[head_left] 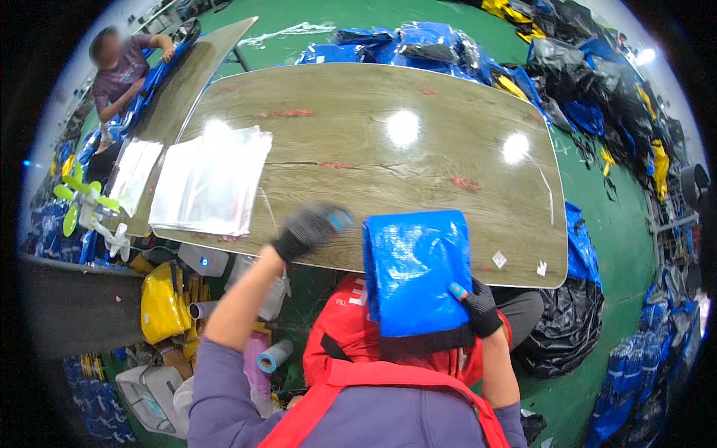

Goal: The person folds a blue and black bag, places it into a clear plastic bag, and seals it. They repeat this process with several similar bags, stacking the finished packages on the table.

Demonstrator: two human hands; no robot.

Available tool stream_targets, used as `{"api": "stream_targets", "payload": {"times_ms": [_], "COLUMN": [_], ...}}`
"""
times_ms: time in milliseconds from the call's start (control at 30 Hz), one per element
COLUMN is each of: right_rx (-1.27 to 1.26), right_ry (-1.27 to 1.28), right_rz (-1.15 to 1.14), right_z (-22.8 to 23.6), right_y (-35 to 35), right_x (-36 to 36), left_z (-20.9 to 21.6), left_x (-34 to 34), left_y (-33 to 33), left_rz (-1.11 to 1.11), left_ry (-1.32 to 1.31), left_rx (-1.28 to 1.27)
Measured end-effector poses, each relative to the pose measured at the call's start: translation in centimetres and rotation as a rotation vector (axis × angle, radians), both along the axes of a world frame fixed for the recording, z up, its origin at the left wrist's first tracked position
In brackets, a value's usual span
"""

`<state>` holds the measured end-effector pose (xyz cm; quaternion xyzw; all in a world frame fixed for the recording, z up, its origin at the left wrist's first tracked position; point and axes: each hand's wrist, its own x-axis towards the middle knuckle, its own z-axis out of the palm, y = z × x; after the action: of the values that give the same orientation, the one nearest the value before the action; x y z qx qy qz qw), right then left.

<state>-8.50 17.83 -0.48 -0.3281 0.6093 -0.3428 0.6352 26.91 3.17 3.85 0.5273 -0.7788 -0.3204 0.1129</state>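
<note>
A folded blue tarp-like sheet (417, 261) with a black lower edge lies over the near edge of the table and hangs above my lap. My right hand (482, 308), in a dark glove with bare fingertips, grips its right side with the thumb on top. My left hand (312, 230), gloved the same way, is apart from the blue sheet, over the near table edge to its left. Motion smears its fingers, so their pose is unclear. Farther left, a stack of clear plastic bags (213, 179) rests on the wood-patterned table (358, 142).
Blue bundles (429, 45) lie beyond the table, with black and yellow piles at far right. A black sack (564, 328) stands by the right corner. At left are a green-bladed fan (84, 198), yellow packs (164, 302) and another person (123, 78) handling blue material.
</note>
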Motion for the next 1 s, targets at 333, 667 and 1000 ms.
{"api": "stream_targets", "payload": {"times_ms": [333,667,1000], "right_rx": [0.052,-0.246,0.03], "right_ry": [-0.183,-0.214,0.209], "right_rz": [-0.055,-0.278,-0.054], "right_z": [-1.1,2.5,4.9], "right_y": [2.6,0.7,0.7], "right_x": [-2.2,-4.6,-9.3], "left_z": [-11.9,-7.3,-7.9], "left_x": [26.4,-7.2,-8.1], "left_y": [-9.7,-1.5,-1.3], "left_rz": [0.591,-0.169,-0.038], "left_ry": [-0.116,0.429,0.299], "left_rx": [-0.648,-0.432,-0.497]}}
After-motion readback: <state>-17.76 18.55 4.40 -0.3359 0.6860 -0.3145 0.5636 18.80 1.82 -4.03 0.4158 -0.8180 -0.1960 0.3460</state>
